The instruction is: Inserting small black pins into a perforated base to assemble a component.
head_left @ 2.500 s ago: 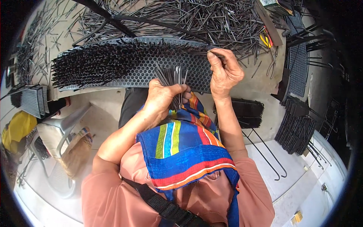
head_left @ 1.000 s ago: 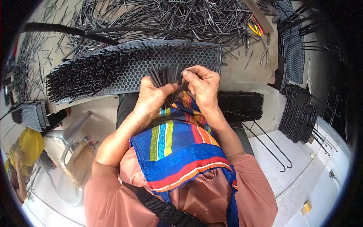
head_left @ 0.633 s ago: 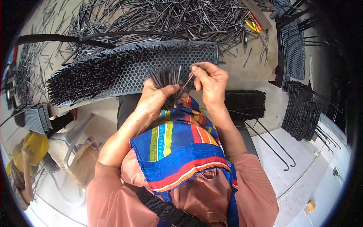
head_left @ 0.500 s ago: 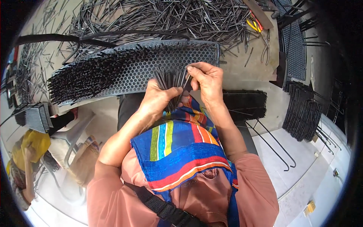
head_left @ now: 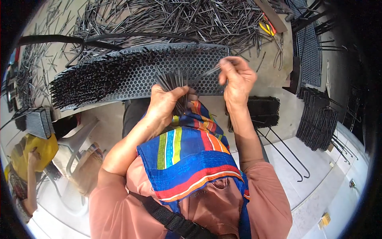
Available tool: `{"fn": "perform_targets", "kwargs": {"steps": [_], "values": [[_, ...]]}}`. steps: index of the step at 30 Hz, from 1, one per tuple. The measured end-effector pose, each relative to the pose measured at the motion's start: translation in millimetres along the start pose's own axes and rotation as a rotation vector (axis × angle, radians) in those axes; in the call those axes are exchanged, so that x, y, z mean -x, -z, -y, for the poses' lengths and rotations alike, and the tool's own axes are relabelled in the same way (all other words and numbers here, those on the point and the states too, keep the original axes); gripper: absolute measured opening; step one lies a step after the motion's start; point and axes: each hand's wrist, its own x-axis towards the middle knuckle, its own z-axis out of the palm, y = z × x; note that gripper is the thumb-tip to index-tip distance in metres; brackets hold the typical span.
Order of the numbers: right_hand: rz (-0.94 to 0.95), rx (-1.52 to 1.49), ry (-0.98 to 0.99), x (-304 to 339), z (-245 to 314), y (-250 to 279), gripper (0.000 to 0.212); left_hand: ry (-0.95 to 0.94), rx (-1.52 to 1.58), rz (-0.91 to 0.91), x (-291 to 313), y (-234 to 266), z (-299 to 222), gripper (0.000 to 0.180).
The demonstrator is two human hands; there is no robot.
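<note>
My left hand (head_left: 163,104) is closed around a fanned bundle of thin dark strips (head_left: 173,81), just over the near edge of a grey perforated panel (head_left: 139,81). Black bristles (head_left: 85,83) stand thickly on the panel's left part and run along its far edge. Its middle and right show bare holes. Above the panel's right end, my right hand (head_left: 239,83) pinches a thin strip (head_left: 211,71), smeared by motion, that points left. How many strips are in that pinch I cannot make out.
Loose dark strips (head_left: 171,20) lie heaped across the table behind the panel. Pliers with red and yellow handles (head_left: 272,34) lie at the far right. A black bent rod (head_left: 111,36) crosses the panel's back. Bristled blocks (head_left: 316,119) stand at right; another person's arm (head_left: 32,175) shows at left.
My right hand has moved right and slightly up, away from the bundle, with a thin strip in its fingers. My left hand keeps its hold on the bundle and has barely shifted.
</note>
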Motion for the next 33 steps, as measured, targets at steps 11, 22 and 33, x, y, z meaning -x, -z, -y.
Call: {"fn": "perform_targets", "kwargs": {"steps": [11,22,33], "values": [[0.047,0.425,0.621,-30,-15,-10,0.01,0.049,0.0,0.038,3,-2,-3,0.012],[0.174,0.871,0.705,-26,-8,-18,0.012,0.034,0.057,0.053,-3,0,2,0.008],[0.266,0.353,-0.149,0,9,-9,0.017,0.021,0.075,0.148,4,-15,-1,0.015]]}}
